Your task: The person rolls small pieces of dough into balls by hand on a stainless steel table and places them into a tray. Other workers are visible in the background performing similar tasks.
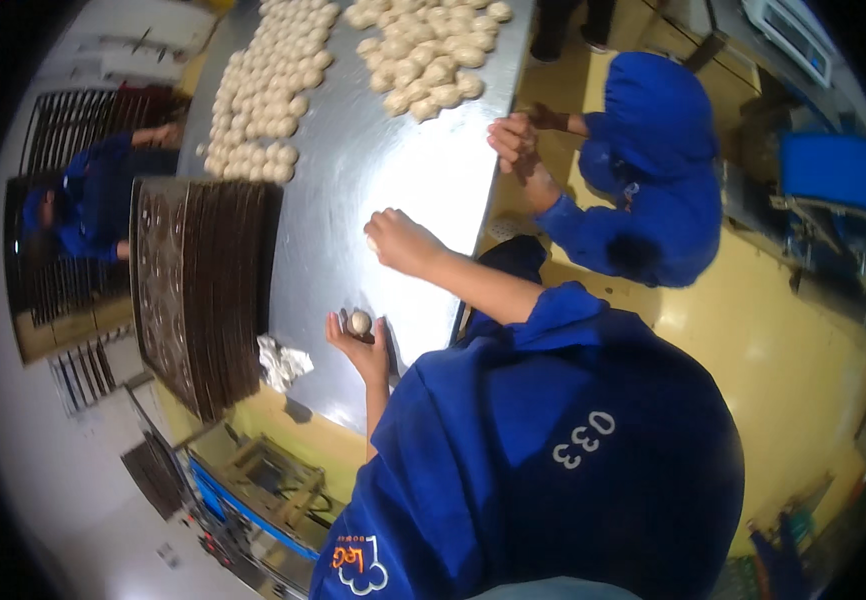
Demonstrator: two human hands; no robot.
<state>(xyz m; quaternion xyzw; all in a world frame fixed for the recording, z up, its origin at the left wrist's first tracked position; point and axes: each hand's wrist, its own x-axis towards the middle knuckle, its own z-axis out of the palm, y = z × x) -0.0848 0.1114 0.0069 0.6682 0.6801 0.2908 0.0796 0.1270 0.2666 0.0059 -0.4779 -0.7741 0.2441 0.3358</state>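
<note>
My left hand [360,346] is low over the near end of the metal table [328,225], its fingers and thumb curved around a pale dough ball [360,323]. Farther up the table, my right hand [401,241] is curled with its back upward, and a bit of pale dough [372,244] shows at its finger edge. The rest of that piece is hidden under the hand. Many small round dough balls [260,112] lie in close rows at the upper left of the table. Larger, rougher dough lumps [433,56] are heaped at the upper middle.
A tall stack of dark molded baking trays [200,292] borders the table's left side, with crumpled white wrapping [283,363] beside it. A co-worker in blue [650,172] is at the right edge, a hand by the table. Another co-worker [88,199] is beyond the stack, near racks.
</note>
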